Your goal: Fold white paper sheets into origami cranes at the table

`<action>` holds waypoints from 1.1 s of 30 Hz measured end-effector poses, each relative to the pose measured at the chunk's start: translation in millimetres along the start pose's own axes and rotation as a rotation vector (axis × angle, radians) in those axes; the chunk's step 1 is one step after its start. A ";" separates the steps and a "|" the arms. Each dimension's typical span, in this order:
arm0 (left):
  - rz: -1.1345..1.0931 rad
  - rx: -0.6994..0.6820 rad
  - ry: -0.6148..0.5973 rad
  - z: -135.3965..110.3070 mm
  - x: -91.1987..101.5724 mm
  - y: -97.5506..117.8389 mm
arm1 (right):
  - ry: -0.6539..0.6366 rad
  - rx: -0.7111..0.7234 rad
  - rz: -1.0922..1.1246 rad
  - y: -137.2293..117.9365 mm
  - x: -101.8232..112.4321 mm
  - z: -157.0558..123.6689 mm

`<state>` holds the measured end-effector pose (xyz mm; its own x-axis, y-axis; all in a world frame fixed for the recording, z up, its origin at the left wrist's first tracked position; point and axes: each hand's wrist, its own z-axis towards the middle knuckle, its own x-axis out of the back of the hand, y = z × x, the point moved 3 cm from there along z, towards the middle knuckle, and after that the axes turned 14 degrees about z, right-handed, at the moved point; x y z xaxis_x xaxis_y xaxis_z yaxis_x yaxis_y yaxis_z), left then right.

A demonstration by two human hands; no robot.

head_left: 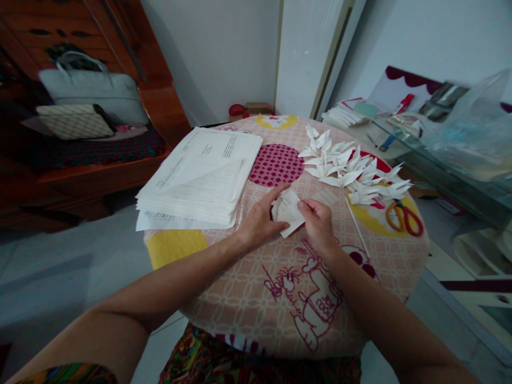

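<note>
Head view: folded paper (pixel 290 212) over the middle of the table (pixel 236 277); right hand (pixel 319 220) with fingers pinching its right edge, left hand (pixel 260 221) with fingers curved around its left side, grip unclear. Probably light, crisp, easily creased; best pinched lightly along folded edges.

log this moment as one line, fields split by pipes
left hand: touching paper | right hand: pinching paper's edge | to left: stack | to right: folded pieces, scissors

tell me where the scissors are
In the head view, the scissors lie near the right edge of the table, just below the folded white paper pieces.
</note>
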<state>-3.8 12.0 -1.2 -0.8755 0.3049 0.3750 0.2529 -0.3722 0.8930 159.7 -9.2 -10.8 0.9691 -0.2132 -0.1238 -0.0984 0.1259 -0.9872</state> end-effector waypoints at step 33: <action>0.281 0.018 0.149 6.5 29.2 1.1 | -0.309 -0.152 0.069 -10.2 -8.9 -13.0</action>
<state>-26.4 26.2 12.4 -0.8209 0.0601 0.5679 0.4991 -0.4077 0.7646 149.1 -21.2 -0.9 0.9794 0.0967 -0.1773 -0.1761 -0.0209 -0.9842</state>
